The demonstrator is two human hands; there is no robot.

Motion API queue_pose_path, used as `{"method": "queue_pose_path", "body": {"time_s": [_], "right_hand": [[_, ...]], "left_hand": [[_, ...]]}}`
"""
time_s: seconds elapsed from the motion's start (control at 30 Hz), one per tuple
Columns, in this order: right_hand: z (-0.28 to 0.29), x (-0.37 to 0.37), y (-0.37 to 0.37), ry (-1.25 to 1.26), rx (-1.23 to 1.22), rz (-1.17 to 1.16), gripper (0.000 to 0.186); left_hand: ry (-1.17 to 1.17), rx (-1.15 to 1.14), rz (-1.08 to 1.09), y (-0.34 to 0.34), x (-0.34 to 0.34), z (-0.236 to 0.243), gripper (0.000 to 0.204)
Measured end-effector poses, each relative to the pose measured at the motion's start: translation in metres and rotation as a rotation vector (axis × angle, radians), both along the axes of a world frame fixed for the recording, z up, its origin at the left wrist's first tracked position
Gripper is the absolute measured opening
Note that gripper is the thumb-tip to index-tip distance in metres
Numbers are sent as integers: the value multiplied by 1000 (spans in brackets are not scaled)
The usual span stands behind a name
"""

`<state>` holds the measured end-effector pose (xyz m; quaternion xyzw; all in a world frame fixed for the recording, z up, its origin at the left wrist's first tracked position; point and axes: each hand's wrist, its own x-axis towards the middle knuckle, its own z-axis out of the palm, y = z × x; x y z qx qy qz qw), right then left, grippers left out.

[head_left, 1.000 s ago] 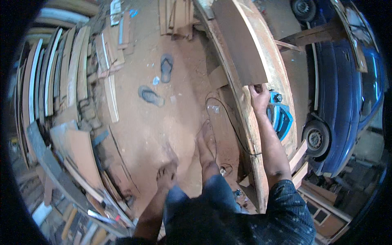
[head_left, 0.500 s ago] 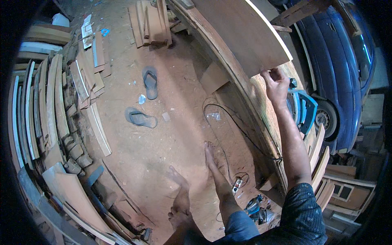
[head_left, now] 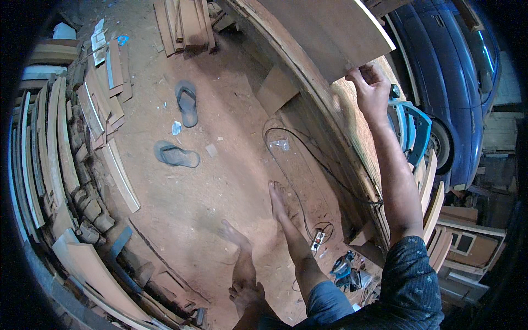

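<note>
Gripping lower edge of brown board, right hand fingers closed; left hand hanging loose.

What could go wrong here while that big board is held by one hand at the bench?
The right hand alone grips the corner of the large brown wooden board; it may tip or slip. The black power cable loops across the dusty floor beside the bare feet, a likely trip hazard. The blue electric power tool sits close behind the wrist and might get knocked.
</note>
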<state>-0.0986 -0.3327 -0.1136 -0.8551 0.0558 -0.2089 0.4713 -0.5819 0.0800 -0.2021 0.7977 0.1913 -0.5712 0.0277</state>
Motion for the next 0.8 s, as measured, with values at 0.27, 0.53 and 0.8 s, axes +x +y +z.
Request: {"method": "queue_pose_path", "body": {"time_s": [0.27,0.53,0.8], "right_hand": [[6,0,7,34,54,-16,18],[6,4,13,41,-22,-61,22],[8,12,14,15,-143,-36,23]], "left_hand": [[-22,-31,28,3,-10,-1,68],[-102,-105,135,4,-15,11,70],[-89,-12,69,-4,-41,-9,80]]}}
